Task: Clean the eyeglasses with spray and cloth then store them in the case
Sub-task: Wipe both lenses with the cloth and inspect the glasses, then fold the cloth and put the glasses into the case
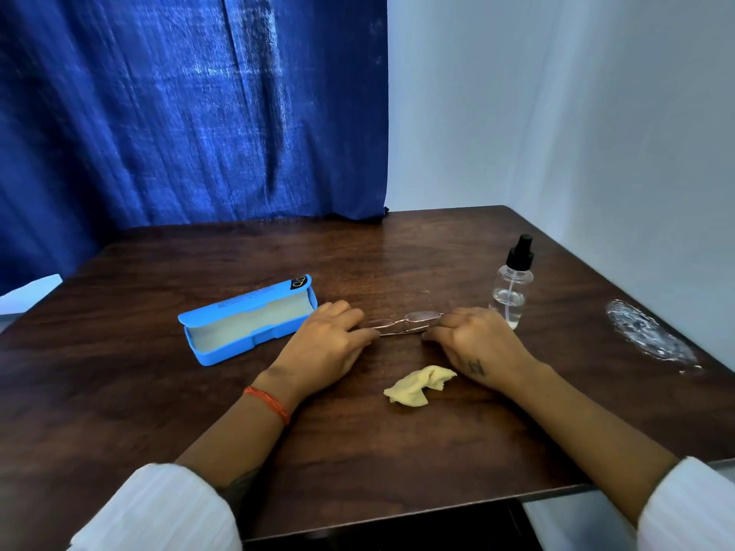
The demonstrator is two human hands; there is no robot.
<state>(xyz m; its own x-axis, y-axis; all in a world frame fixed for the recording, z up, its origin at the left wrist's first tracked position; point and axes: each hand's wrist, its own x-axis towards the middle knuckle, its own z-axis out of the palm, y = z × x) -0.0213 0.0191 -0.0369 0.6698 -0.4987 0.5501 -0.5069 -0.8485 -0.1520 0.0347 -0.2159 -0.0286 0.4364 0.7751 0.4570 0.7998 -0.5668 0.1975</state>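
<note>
Both hands, left hand [326, 344] and right hand [475, 344], pinch the thin metal-framed eyeglasses [403, 323] at either end on the dark wooden table [358, 451]. Left lies the open blue case [248, 318]; nearer, a crumpled yellow cloth [417, 385]; right, a clear spray bottle [511, 284].

A single view comes from a wide-angle camera on the person's head, looking forward and steeply down over the dark wooden desk [358, 451]. It sits close: both forearms enter from the bottom corners, and the left hand [326, 344] and right hand [481, 344] lie near the centre. The desk's near edge crosses the bottom; a blue curtain [191, 113] and pale wall [557, 113] fill the upper half, edges bowed by the lens
</note>
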